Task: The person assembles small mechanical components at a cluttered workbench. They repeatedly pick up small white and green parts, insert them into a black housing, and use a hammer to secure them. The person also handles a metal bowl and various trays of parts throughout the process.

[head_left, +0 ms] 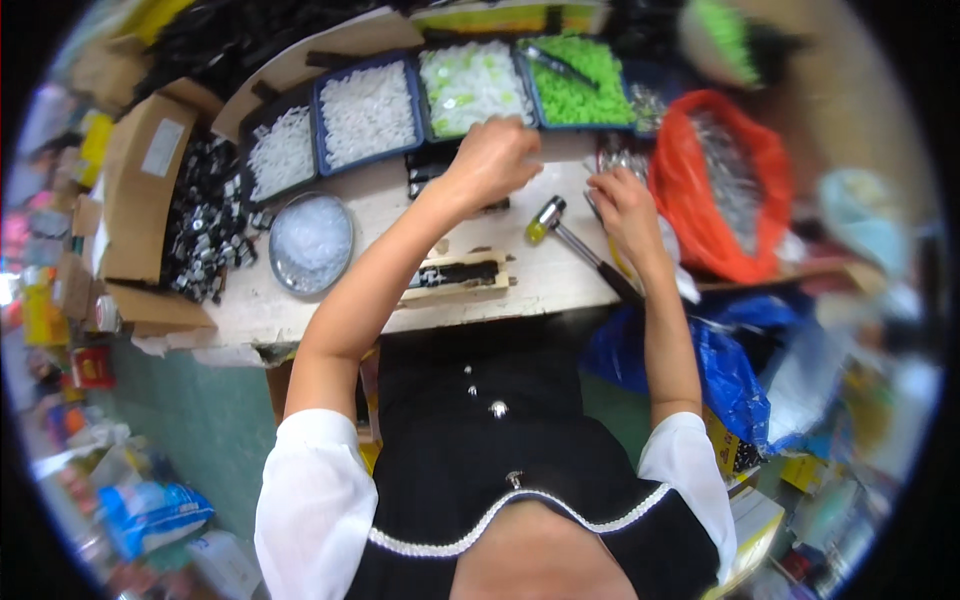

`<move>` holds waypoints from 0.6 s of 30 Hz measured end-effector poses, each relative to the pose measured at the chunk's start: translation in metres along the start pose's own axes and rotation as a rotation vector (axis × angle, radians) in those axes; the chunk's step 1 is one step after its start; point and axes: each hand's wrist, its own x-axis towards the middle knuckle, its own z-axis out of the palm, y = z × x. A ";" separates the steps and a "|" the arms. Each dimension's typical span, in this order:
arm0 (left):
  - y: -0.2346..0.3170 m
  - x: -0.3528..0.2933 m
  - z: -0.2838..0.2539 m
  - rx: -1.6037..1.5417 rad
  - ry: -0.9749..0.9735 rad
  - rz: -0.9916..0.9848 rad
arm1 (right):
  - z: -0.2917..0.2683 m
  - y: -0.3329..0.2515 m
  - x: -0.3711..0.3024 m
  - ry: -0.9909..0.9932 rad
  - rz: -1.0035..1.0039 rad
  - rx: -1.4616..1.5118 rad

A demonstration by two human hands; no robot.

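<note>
My left hand (pixel 492 165) is over the middle of the bench, just in front of a tray of white and light-green small parts (pixel 472 85). Its fingers are curled together, and what they hold, if anything, is hidden. Further right, my right hand (pixel 627 205) has its fingertips pressed together beside a small heap of shiny metal parts (pixel 622 158); I cannot make out anything in them. Between my hands and nearer me lies a hammer with a yellow-ended head (pixel 546 219) and dark handle. A pale wooden fixture (pixel 458 277) holding a long black part sits below my left forearm.
Trays of white parts (pixel 368 110) and bright green parts (pixel 585 80) line the back, a black tool lying on the green ones. At left are a round dish (pixel 311 243) and a carton (pixel 150 190) beside black-and-silver pieces. An orange-red bag (pixel 690 200) of metal parts stands at right.
</note>
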 end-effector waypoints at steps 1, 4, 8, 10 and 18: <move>0.000 0.021 0.006 0.040 0.023 -0.002 | -0.003 0.005 0.001 -0.019 0.036 -0.039; -0.003 0.070 0.025 0.245 0.068 -0.012 | -0.003 0.023 0.005 -0.039 0.088 -0.150; 0.004 0.101 0.039 0.434 -0.079 -0.011 | -0.002 0.039 0.009 -0.058 0.163 -0.304; 0.003 0.107 0.045 0.446 -0.108 -0.026 | 0.002 0.045 0.013 -0.093 0.203 -0.370; 0.011 0.110 0.031 0.451 -0.246 0.043 | 0.008 0.047 0.020 -0.155 0.211 -0.489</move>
